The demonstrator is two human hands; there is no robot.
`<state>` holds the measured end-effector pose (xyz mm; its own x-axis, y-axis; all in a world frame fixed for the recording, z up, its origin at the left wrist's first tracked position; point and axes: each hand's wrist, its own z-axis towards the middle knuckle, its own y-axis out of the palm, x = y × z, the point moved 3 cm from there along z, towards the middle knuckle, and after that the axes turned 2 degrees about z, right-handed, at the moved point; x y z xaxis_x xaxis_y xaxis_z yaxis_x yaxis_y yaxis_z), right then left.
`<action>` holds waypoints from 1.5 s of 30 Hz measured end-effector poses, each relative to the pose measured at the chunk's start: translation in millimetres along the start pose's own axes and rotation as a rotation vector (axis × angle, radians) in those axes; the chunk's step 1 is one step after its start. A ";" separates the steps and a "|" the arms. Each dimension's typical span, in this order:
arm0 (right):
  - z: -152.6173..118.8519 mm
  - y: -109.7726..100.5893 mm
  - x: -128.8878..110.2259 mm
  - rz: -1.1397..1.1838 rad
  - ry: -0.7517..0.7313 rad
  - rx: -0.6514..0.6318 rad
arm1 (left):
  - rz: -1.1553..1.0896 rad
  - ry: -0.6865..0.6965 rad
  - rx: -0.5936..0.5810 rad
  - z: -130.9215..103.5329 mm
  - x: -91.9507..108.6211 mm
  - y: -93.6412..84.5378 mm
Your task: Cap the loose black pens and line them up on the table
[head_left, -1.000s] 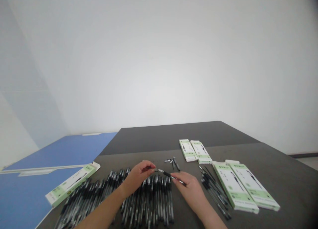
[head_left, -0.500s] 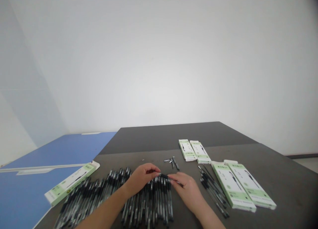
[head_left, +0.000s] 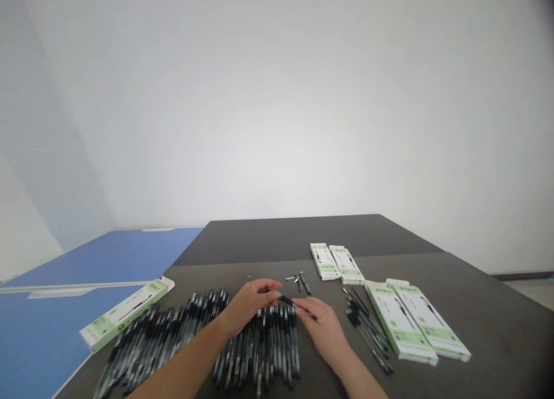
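Observation:
A black pen (head_left: 286, 299) is held between my two hands above the table. Its left end sits in the pinched fingers of my left hand (head_left: 255, 298). My right hand (head_left: 319, 324) grips the other end, which pokes out past the fingers. Below and to the left lie many clear-barrelled pens with black grips, in one pile (head_left: 259, 347) under my hands and another pile (head_left: 156, 335) farther left. Right of my right hand is a smaller group of pens (head_left: 367, 327). Small pen parts (head_left: 299, 282) rest beyond my hands.
Two green and white pen boxes (head_left: 402, 324) lie at the right, and two more boxes (head_left: 337, 264) farther back. Another box (head_left: 127, 312) lies at the left edge of the dark table (head_left: 277, 243). A blue surface (head_left: 99, 257) adjoins it on the left.
Both hands have shifted slightly and the pen's middle shows more between them. The view has moved a little; the boxes and piles appear to lie as before.

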<state>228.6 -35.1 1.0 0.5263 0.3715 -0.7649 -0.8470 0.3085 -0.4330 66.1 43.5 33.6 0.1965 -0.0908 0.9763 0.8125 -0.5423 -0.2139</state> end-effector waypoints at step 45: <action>-49.7 -55.3 20.3 -1.054 0.429 -0.071 | 0.588 0.457 0.292 -36.7 -31.6 9.5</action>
<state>282.4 -88.1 -14.3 0.9208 -0.3774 -0.0981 -0.0078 0.2338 -0.9723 47.5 10.6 2.0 0.4439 -0.6617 0.6043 0.7693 -0.0644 -0.6356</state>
